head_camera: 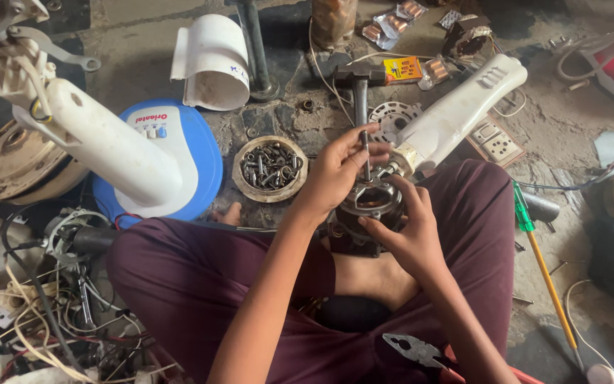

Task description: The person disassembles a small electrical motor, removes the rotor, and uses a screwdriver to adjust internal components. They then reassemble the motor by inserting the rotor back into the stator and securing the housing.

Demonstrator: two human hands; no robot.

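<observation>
I sit cross-legged in maroon trousers with a dark metal fan motor (pixel 369 203) resting between my legs. My left hand (pixel 337 169) pinches a thin metal rod (pixel 366 153), perhaps a long screw or tool shaft, standing upright in the motor's top. My right hand (pixel 405 229) wraps the motor's right side and steadies it. A white plastic fan neck housing (pixel 456 114) joins the motor and slants up to the right.
A round dish of several screws and bolts (pixel 270 168) lies left of the motor. A hammer (pixel 359 82), a white-and-blue fan base (pixel 158 153), a green-handled screwdriver (pixel 534 238), pliers (pixel 412 350) on my right thigh and tangled wires (pixel 44 313) surround me.
</observation>
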